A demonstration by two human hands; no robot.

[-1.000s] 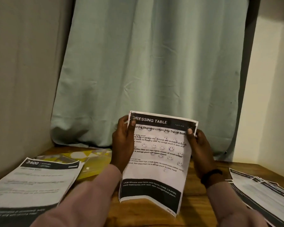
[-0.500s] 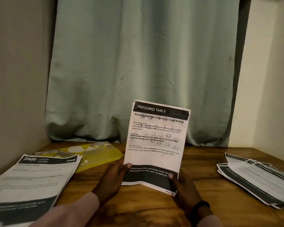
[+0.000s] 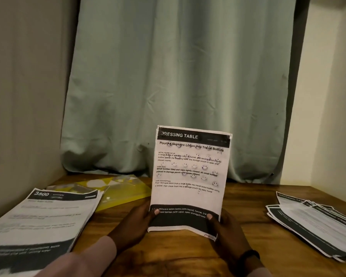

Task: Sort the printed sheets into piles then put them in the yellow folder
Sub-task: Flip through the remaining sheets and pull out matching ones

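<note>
Green curtain [image 3: 178, 86] behind a wooden worktop [image 3: 248, 226], left pile of sheets [image 3: 40, 218] partly over the yellow folder [image 3: 126, 190], fanned right pile [image 3: 316, 222], "DRESSING TABLE" stack [image 3: 190, 176] stood upright on the worktop, left hand [image 3: 134, 224] and right hand [image 3: 226, 234] pinching its lower corners, thumbs in front.

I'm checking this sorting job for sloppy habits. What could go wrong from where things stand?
1. Both hands pinch only the bottom of the upright sheets; the top could flop over or sheets slip out.
2. The right pile is fanned untidily near the table edge; adding to it might push sheets off.
3. The left pile overlaps the yellow folder; pulling the folder out may scatter it.
</note>
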